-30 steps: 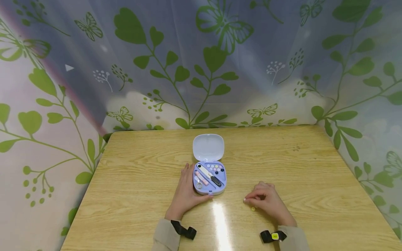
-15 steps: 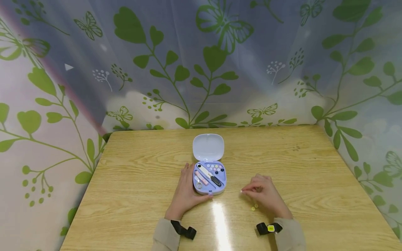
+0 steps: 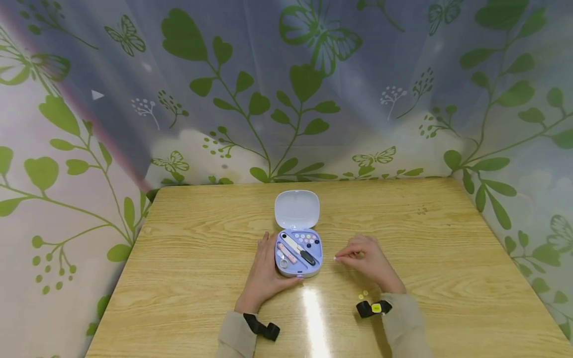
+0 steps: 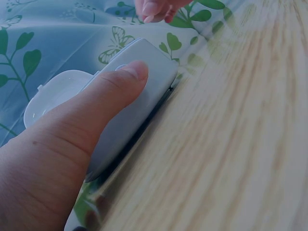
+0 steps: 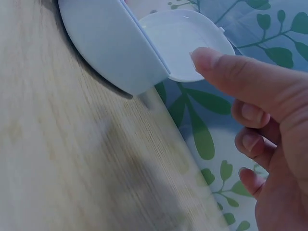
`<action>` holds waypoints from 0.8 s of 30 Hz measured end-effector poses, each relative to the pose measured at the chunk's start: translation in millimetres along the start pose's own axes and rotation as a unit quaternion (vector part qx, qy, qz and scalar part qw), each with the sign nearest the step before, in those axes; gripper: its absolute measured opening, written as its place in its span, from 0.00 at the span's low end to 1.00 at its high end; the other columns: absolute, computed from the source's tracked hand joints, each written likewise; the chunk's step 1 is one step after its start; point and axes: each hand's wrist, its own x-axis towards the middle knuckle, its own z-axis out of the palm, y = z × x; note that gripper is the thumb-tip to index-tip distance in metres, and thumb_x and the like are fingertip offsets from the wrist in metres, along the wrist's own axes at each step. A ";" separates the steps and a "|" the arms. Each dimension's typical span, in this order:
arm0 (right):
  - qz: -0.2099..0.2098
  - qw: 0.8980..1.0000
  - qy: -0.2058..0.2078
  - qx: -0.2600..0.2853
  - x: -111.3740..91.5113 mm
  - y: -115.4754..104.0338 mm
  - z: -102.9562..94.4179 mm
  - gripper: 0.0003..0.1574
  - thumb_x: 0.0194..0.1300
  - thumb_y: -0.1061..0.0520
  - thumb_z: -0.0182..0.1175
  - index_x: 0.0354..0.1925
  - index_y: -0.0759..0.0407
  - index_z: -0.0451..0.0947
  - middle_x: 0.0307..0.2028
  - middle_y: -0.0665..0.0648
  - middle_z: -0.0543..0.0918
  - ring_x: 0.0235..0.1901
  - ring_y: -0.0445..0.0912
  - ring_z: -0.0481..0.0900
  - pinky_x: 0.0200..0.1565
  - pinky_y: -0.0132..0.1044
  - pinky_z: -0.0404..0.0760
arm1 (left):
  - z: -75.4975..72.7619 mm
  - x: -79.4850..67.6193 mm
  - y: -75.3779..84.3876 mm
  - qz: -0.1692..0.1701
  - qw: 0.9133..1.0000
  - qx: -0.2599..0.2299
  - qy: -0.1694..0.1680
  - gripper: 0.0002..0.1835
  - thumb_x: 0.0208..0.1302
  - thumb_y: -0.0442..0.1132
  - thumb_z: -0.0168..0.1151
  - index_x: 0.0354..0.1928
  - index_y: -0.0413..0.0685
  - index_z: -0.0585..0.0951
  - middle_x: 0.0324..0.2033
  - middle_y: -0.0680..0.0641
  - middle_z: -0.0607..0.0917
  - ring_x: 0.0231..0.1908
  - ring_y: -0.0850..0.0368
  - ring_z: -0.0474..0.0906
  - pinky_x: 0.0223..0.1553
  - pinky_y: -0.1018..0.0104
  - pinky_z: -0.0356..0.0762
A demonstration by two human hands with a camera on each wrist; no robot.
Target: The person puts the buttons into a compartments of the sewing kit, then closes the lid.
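Observation:
A lilac sewing box [image 3: 299, 271] stands on the table with its white lid [image 3: 297, 210] swung up at the back. My left hand [image 3: 264, 278] grips it, fingers along the left side and thumb [image 4: 120, 86] across the front wall. Inside lie a white tool with a black handle [image 3: 307, 257], a pink strip [image 3: 287, 253], a silver ring-like piece [image 3: 283, 264] and several small buttons [image 3: 309, 240]. Just right of the box, my right hand [image 3: 369, 261] pinches a small white button [image 3: 334, 258] between thumb and forefinger. In the right wrist view the thumb [image 5: 226, 67] hides it.
Two small yellow buttons [image 3: 360, 297] lie on the wooden table [image 3: 201, 248], near the right wrist strap [image 3: 364, 309]. A curtain [image 3: 250, 124] with leaves and butterflies hangs behind the table's far edge.
My right hand has moved forward and left toward the box with the small white button, uncovering the second yellow button. The left hand and the box have stayed put.

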 end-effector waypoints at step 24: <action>0.032 0.998 -0.047 -0.037 38.6 22.5 28.7 0.05 0.51 0.59 0.76 0.29 0.51 0.90 0.19 0.38 0.71 0.27 0.39 0.63 0.44 0.45 0.53 | -0.7 -0.1 0.7 -0.009 1.000 0.008 -0.008 0.69 0.39 0.69 0.77 0.78 0.46 0.52 0.74 0.49 0.60 0.77 0.47 0.39 0.76 0.47 0.38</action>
